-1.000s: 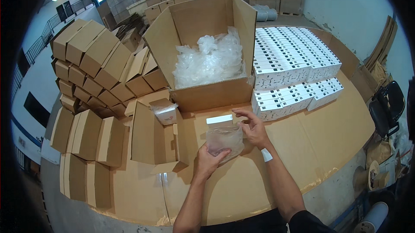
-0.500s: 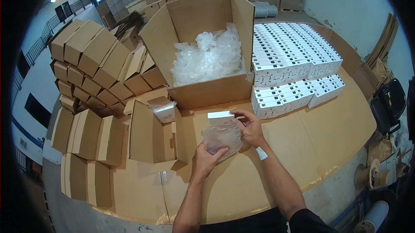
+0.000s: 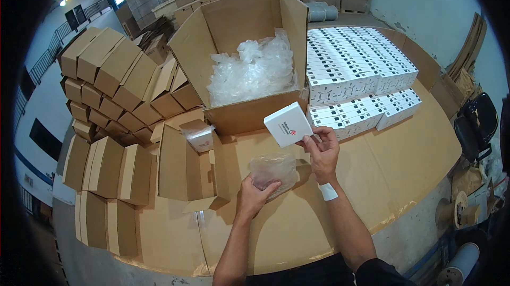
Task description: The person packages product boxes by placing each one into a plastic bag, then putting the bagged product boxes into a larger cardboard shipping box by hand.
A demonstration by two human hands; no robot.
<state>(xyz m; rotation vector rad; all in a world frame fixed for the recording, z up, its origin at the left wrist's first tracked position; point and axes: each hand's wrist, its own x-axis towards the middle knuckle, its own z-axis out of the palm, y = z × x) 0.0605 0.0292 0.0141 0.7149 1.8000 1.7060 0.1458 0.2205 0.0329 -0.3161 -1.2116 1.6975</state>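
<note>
My right hand (image 3: 322,152) grips a flat white box (image 3: 288,124) by its lower right corner, fingers behind and thumb in front. The box is tilted, its printed face toward me, and hangs above the table. Lower and to the left, my left hand (image 3: 255,194) is closed on a clear plastic bag (image 3: 274,174), thumb across its near side. Bag and box are apart. Left of the bag stands an opened brown carton (image 3: 178,164), with a bagged white box (image 3: 202,140) inside at its far end.
A large carton (image 3: 255,106) full of clear plastic bags (image 3: 252,71) stands beyond my hands. Rows of white boxes (image 3: 361,63) are stacked at the right. Brown cartons (image 3: 114,68) pile up at the left, more (image 3: 109,169) nearer. Cardboard covers the table (image 3: 372,180).
My right hand has raised the white box away from the bag and turned its printed face toward me. My left hand has stayed in place with the bag.
</note>
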